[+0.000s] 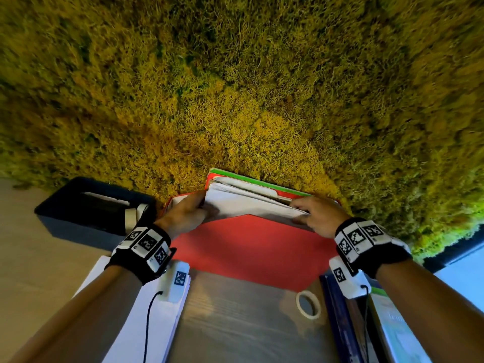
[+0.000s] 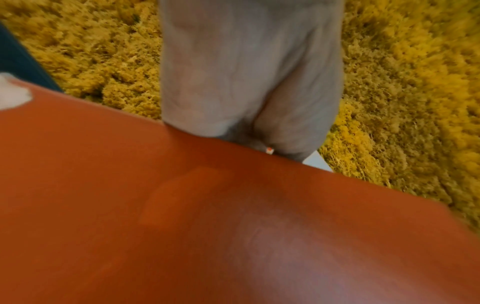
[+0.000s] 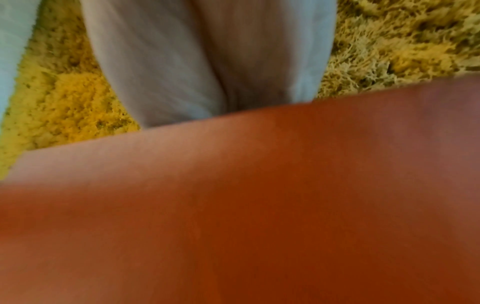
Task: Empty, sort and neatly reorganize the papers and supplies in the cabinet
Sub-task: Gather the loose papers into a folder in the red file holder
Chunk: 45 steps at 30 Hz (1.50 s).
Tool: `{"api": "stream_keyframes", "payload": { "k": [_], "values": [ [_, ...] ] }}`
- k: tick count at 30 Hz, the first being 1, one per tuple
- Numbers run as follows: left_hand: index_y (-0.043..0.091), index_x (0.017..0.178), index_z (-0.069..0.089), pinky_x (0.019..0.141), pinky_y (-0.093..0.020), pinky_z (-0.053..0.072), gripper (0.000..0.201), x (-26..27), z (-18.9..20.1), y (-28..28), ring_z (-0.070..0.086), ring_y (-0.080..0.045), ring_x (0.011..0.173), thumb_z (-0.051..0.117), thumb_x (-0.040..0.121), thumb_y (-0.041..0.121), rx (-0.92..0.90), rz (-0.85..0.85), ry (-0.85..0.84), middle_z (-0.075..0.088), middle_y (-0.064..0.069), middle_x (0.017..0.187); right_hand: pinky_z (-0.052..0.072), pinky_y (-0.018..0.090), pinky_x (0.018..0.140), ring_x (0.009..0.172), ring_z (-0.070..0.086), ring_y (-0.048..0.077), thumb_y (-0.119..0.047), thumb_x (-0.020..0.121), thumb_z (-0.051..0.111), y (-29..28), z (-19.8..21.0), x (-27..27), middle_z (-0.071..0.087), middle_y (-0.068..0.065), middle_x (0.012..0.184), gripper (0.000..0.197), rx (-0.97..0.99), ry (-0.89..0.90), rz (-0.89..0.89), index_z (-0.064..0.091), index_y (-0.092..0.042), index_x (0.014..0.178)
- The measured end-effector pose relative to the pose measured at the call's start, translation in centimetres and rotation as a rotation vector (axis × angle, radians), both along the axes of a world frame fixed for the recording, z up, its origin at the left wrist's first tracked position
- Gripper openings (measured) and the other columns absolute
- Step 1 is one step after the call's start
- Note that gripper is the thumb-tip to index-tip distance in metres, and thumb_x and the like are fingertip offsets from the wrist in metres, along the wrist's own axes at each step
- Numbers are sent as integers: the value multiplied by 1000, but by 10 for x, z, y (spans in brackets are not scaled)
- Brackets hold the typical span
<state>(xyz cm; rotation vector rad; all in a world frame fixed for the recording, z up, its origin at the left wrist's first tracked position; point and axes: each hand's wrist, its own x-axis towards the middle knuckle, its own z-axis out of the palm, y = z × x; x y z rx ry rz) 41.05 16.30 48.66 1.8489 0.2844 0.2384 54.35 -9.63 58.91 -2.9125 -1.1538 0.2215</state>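
Note:
A red folder [image 1: 248, 247] stands open on the wooden top [image 1: 235, 323], its front flap hanging towards me. A thick sheaf of white papers [image 1: 248, 203] sits in it, and a green folder [image 1: 251, 179] shows as a strip behind. My left hand [image 1: 188, 213] grips the sheaf's left edge. At the right edge my right hand [image 1: 314, 216] grips the same sheaf, fingers curled over its top. Both wrist views are blurred: the red folder [image 2: 207, 226] [image 3: 233, 205] fills their lower part, so the fingertips cannot be made out there.
A moss wall [image 1: 235, 87] rises right behind the folders. A dark grey box [image 1: 86, 210] holding white items stands at the left. Nearer me lie a stack of white sheets [image 1: 136, 310], a tape roll [image 1: 308, 303], a dark blue book [image 1: 337, 323] and a green-white booklet [image 1: 392, 334].

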Motion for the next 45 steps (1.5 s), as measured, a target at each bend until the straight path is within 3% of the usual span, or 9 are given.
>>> {"api": "stream_keyframes", "payload": {
  "k": [2,5,10,14,18,29,37,42,45],
  "values": [
    [26,89,75,76,-25,48,20,-2,1,5,65,-8,81,72,74,13,-179,40,15,74,7,89,42,32,86,113,56,25,-36,89,63,-2,8,-7,65,2,121,30,-4,-46,-2,61,-33,119],
    [21,50,67,61,-24,44,14,1,0,11,54,-14,55,61,53,9,-382,196,105,59,2,56,41,34,92,118,53,26,-36,94,57,-8,16,-23,62,4,125,34,-15,-114,54,57,-34,127],
    [7,97,73,75,-31,58,16,3,-15,28,72,-15,85,65,84,11,-167,160,22,75,-8,90,52,33,72,92,68,18,-30,87,59,-25,19,-40,73,-7,98,18,175,-145,283,66,-27,104],
    [25,95,74,83,-41,56,40,5,-24,35,70,-25,97,64,66,51,252,121,-6,76,-5,97,54,36,78,93,67,10,-29,88,60,-29,15,-38,72,-12,101,19,230,-102,324,67,-26,105],
    [29,89,73,65,-39,55,27,8,-31,41,71,-28,84,60,71,45,659,222,12,75,-4,85,52,36,80,96,64,5,-34,90,54,-26,13,-32,69,-17,102,19,206,-45,321,64,-31,106],
    [18,76,66,55,-41,51,20,3,-26,36,68,-31,68,64,69,36,734,242,-154,69,-4,68,49,36,77,93,62,3,-38,91,48,-22,11,-33,66,-21,97,18,145,-35,324,59,-36,105],
    [33,104,50,55,-41,51,42,-9,-20,34,67,-36,73,73,69,31,878,168,-197,67,-2,78,50,37,82,98,62,4,-35,92,53,-24,9,-34,68,-19,103,19,154,-64,284,60,-34,110],
    [29,112,47,42,-34,45,41,-18,7,23,64,-28,69,49,71,37,995,14,-392,57,2,103,50,36,83,98,63,5,-33,92,55,-23,9,-34,69,-18,104,19,157,-72,275,61,-33,110],
    [26,118,41,45,-38,49,47,-17,9,24,64,-31,68,55,73,30,952,34,-417,59,-3,102,50,36,84,99,62,4,-34,92,54,-23,8,-33,68,-19,105,19,157,-78,266,61,-35,111]
  ]
}}
